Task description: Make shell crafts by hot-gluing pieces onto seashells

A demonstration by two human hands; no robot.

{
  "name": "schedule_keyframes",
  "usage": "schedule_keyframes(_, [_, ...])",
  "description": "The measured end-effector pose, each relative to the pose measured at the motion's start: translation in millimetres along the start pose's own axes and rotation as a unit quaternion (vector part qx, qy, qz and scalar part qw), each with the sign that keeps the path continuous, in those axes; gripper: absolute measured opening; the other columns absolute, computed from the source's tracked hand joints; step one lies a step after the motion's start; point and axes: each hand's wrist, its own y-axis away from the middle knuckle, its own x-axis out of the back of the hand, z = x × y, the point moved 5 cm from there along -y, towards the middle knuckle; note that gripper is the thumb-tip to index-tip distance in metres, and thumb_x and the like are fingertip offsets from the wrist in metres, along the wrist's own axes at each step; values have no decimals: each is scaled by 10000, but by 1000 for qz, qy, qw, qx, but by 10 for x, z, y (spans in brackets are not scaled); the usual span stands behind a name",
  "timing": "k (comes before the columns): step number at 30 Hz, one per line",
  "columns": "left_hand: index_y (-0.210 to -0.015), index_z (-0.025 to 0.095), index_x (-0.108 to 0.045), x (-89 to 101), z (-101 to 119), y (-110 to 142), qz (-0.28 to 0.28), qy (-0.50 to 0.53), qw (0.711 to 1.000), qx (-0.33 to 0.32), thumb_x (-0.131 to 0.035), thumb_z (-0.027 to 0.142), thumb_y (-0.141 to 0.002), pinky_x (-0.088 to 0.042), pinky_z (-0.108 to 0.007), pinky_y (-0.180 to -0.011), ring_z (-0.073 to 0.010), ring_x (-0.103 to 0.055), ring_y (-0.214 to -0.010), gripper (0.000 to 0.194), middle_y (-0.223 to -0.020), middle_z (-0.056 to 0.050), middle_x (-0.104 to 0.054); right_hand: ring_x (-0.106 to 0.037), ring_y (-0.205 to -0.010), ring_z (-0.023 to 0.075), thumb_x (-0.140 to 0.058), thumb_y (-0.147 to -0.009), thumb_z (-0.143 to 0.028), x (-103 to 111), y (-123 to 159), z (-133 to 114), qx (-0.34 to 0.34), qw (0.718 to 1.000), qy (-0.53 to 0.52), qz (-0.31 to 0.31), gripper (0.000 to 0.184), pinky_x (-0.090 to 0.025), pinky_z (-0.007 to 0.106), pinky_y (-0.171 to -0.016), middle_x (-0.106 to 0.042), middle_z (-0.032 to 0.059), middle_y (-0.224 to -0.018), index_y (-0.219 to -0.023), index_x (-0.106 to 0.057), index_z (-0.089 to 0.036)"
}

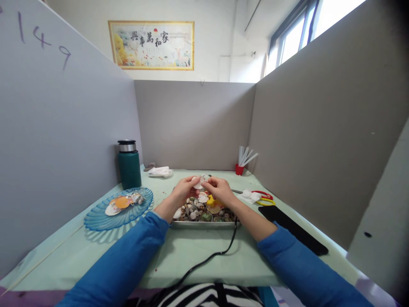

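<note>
Holding a small white fan-shaped shell (pixel 198 184) just above the shallow silver metal tray (pixel 204 224) of mixed small shells (pixel 193 211), with the grip of the left hand (pixel 186 188) clamped on it; at its edge, the bent fingers of the right hand (pixel 221 190), too small to tell whether pinched on it or apart. Could slip from so slight a hold and get lost among similar pieces, or chip under too hard a squeeze. Might snag the black cable (pixel 219 253) with the right forearm, or knock the fluted blue plate (pixel 97 218) with a wide left elbow
</note>
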Motion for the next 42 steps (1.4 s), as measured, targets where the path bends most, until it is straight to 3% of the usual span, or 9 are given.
schedule_keyframes(8, [-912, 128, -605, -18, 4, 11, 10, -63, 998, -1, -686, 391, -671, -432, -188, -448, -65, -535, -497, 366, -755, -20, -573, -456, -428, 79, -503, -779, -483, 2, -8, 26, -4, 1000, 11, 3, 356, -342, 177, -430, -526, -31, -511, -625, -489, -163])
schedule_keyframes(14, [-889, 118, -605, -33, 33, 34, 33, -109, 994, -5, -690, 376, -657, -349, -175, -381, -45, -439, -379, 357, -556, 38, -504, -484, -476, 92, -506, -795, -441, 4, -17, 48, 17, 998, 53, 9, 326, -334, 179, -456, -541, -29, -519, -630, -516, -161])
schedule_keyframes(18, [-837, 121, -587, 28, 38, 17, 62, -91, 994, -23, -689, 379, -644, -352, -182, -377, -48, -443, -377, 338, -588, 28, -534, -506, -505, 100, -403, -870, -410, 1, -13, 47, 31, 994, 109, -4, 365, -352, 193, -510, -576, -13, -552, -652, -558, -162])
schedule_keyframes(21, [-805, 122, -570, 126, 30, -10, 111, -71, 991, -39, -674, 379, -648, -360, -182, -383, -47, -438, -377, 319, -576, 31, -525, -537, -621, 124, -425, -874, -379, -16, 10, 11, 64, 970, 234, -15, 315, -346, 216, -587, -632, 10, -653, -745, -630, -177])
schedule_keyframes(26, [-802, 118, -566, 187, 23, -28, 153, -69, 985, -39, -670, 351, -632, -360, -185, -383, -54, -441, -372, 307, -547, 41, -502, -509, -828, 190, -552, -805, -295, -243, 127, -54, 169, 879, 417, -159, 169, -321, 275, -707, -652, 54, -795, -792, -699, -212])
schedule_keyframes(29, [-794, 111, -567, 158, 43, -14, 154, -71, 985, -36, -666, 347, -633, -346, -184, -377, -53, -434, -367, 302, -541, 36, -506, -481, -883, 221, -560, -807, -336, -317, 172, -46, 184, 845, 459, -204, 189, -304, 307, -742, -633, 79, -822, -848, -716, -236])
schedule_keyframes(35, [-791, 110, -570, 139, 55, -2, 151, -77, 985, -33, -662, 338, -637, -342, -181, -375, -54, -431, -370, 291, -539, 35, -498, -448, -919, 226, -580, -799, -347, -327, 170, -35, 189, 842, 458, -215, 196, -289, 324, -768, -610, 75, -882, -927, -697, -256])
schedule_keyframes(42, [-774, 117, -564, 153, 31, -19, 147, -82, 985, -34, -654, 330, -651, -361, -186, -382, -54, -429, -377, 262, -549, 35, -496, -447, -947, 216, -588, -786, -248, -358, 186, -14, 199, 846, 434, -239, 130, -291, 313, -775, -608, 66, -902, -864, -683, -207])
